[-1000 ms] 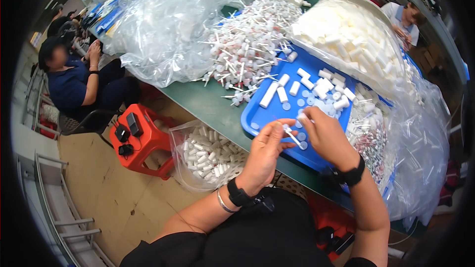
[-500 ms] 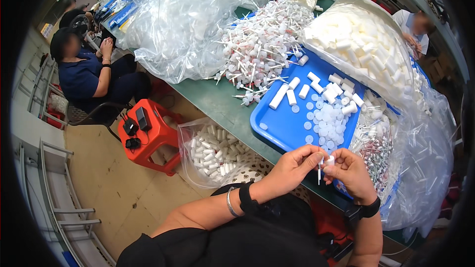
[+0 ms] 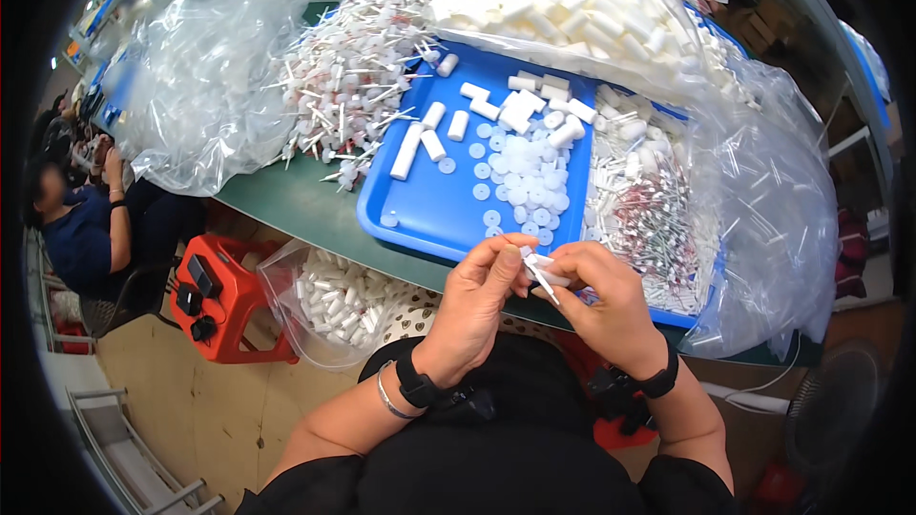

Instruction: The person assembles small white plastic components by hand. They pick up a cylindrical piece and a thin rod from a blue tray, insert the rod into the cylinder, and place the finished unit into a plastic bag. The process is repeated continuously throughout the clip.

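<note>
Both my hands meet just off the near edge of a blue tray (image 3: 405, 210). My left hand (image 3: 479, 291) is closed, pinching the upper end of a thin white stick (image 3: 544, 281) that slants down to the right. My right hand (image 3: 611, 300) is closed around a short white cylinder (image 3: 559, 279), mostly covered by its fingers and close against the stick. I cannot tell whether the two are joined. In the tray lie a heap of translucent round discs (image 3: 527, 172) and several loose white cylinders (image 3: 516, 113).
Left of the tray rises a pile of white sticks with discs (image 3: 348, 62). Behind sits a bag of white cylinders (image 3: 572, 0); at right, a compartment of thin sticks (image 3: 649, 205). Below stand a clear bag of cylinders (image 3: 334, 300) and a red stool (image 3: 234, 291). A person (image 3: 81, 224) sits left.
My view has swung right, so the scene sits further left and higher. The white stick has gone from upright to slanting, and the cylinder is more covered by my right fingers.
</note>
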`<state>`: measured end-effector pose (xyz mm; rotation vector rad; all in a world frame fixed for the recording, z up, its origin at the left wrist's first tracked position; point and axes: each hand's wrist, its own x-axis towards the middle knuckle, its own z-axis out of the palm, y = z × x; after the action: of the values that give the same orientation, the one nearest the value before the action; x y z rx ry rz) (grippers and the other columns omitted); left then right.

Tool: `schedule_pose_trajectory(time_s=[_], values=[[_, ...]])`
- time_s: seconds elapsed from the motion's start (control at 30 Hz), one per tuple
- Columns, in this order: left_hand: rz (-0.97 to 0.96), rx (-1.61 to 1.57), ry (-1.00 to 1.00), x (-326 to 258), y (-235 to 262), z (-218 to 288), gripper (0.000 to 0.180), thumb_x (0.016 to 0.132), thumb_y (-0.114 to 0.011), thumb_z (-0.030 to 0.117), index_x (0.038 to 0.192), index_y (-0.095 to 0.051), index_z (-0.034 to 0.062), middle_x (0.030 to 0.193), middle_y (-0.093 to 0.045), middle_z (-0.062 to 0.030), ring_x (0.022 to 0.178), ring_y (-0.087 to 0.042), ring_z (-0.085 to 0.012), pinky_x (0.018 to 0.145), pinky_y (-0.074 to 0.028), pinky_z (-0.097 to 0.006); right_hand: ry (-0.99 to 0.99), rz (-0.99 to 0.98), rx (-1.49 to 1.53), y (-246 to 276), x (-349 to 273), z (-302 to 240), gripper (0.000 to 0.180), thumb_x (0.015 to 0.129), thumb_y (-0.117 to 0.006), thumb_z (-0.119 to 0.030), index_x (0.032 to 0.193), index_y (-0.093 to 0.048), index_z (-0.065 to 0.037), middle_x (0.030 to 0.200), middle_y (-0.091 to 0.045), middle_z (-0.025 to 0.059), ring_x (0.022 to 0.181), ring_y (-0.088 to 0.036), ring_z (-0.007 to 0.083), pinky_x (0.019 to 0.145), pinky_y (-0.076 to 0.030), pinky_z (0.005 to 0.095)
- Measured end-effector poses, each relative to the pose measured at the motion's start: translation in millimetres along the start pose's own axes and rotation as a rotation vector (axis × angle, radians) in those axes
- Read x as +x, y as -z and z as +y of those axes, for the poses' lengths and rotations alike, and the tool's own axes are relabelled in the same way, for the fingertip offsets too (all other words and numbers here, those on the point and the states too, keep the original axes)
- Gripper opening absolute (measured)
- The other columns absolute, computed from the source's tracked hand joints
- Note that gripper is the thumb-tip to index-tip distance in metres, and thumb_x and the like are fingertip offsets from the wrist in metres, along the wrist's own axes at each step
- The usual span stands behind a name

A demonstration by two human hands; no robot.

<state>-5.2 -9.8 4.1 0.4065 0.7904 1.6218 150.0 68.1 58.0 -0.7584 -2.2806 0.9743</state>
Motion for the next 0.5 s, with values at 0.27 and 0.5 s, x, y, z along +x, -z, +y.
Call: schedule_pose_trajectory(time_s=[0.27,0.5], values=[[0.001,0.167,-0.054,-3,-11,1,0.028,0.104,-0.058,0.017,0.126,-0.064,0.0013,0.104,-0.067,-0.0027,0.089,-0.059,-0.0073,0.083,-0.05,-0.023,-0.148,-0.004,0.197,7,-10,-1,0.022,0.09,-0.072,-0.004,0.108,-0.06,0.001,0.102,-0.065,0.0133,0.083,-0.071,0.0184,0.069,-0.056,0.0294],[-0.132,0.176,0.132,0,0,-5,0.032,0.103,-0.058,0.011,0.133,-0.059,-0.0015,0.113,-0.068,-0.0073,0.093,-0.063,-0.0094,0.086,-0.052,-0.024,-0.571,-0.203,0.718,21,-14,2,0.019,0.1,-0.056,-0.005,0.117,-0.049,0.003,0.103,-0.064,0.0121,0.086,-0.071,0.0159,0.072,-0.058,0.0265]])
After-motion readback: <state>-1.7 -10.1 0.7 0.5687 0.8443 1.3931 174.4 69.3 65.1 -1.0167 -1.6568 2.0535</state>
